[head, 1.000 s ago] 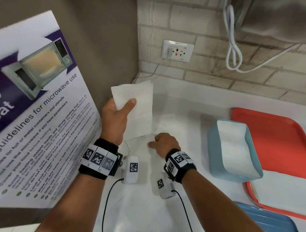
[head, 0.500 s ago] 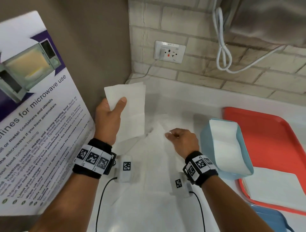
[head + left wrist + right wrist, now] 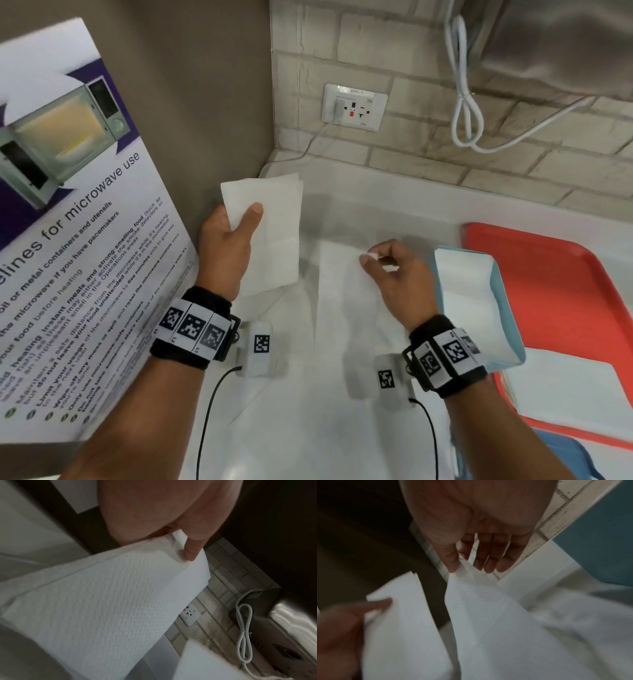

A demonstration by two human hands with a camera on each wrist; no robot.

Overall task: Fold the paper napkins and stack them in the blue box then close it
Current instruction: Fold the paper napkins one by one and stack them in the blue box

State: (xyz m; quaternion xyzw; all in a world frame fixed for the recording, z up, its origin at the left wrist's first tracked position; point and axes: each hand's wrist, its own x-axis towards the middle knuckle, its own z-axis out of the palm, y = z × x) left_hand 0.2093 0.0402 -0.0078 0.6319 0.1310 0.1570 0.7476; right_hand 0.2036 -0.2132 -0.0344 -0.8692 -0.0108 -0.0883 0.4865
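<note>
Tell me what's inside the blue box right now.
The blue box holds a stack of folded white napkins reaching about its rim. How many there are, and the box's bottom beneath them, are hidden.

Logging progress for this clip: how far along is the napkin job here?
Partway. The blue box stands open with folded napkins inside. The left hand grips a napkin; the right hand pinches another napkin's corner. Folding, stacking and closing remain.
</note>
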